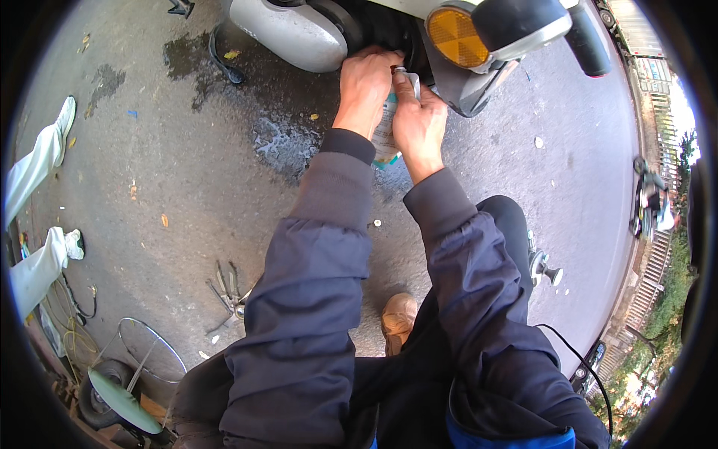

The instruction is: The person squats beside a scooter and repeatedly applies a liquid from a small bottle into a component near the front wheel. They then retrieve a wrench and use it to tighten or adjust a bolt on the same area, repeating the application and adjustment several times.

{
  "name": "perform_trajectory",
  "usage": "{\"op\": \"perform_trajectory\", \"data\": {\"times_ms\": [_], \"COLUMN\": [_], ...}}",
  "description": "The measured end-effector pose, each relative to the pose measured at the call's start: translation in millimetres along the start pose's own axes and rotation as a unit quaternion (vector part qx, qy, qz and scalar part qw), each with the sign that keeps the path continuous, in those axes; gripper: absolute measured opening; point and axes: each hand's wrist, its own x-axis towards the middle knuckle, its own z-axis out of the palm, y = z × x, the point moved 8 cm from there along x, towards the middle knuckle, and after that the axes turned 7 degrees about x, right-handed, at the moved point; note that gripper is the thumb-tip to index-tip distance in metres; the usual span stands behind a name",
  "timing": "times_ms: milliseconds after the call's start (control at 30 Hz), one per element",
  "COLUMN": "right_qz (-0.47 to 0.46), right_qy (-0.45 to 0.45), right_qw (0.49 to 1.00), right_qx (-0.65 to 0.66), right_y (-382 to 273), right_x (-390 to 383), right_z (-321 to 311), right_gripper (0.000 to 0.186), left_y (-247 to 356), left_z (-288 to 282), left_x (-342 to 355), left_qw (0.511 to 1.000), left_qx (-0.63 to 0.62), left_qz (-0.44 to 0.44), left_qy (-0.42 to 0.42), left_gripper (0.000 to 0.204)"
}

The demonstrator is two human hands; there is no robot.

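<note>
Both my hands are close together at the lower end of a parked scooter, under its silver body panel [292, 31]. My left hand [366, 86] is closed, its fingertips pinched by a small metal-looking piece that is mostly hidden. Beside it, my right hand [420, 123] is curled with the thumb pressed forward; what lies under its fingers is partly covered. Between my wrists shows a white and teal printed package [385, 135]. Whether a hand holds it or it rests on the ground, I cannot tell. A round amber reflector [458, 37] is just right of my hands.
Wet, foamy ground [284, 142] lies left of my hands. A black curved part [222, 63] is farther left. Several hand tools [230, 295] lie by my left forearm, and a silver metal part [544, 269] by my right knee. Another person's legs [41, 161] stand at the left.
</note>
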Motion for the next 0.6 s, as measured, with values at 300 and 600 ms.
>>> {"op": "perform_trajectory", "data": {"times_ms": [300,600], "right_qz": [0.105,0.198], "right_qy": [-0.037,-0.259], "right_qw": [0.992,0.929], "right_qx": [0.055,0.173], "right_y": [11.3,0.4], "right_x": [1.5,-26.4], "right_z": [0.8,-16.9], "right_gripper": [0.032,0.056], "left_y": [-46.2,-75.4], "left_z": [-30.5,-19.8], "left_x": [-46.9,-97.5], "left_qw": [0.992,0.973], "left_qx": [-0.074,-0.096], "left_qz": [-0.057,-0.144], "left_qy": [-0.091,-0.155], "left_gripper": [0.062,0.082]}}
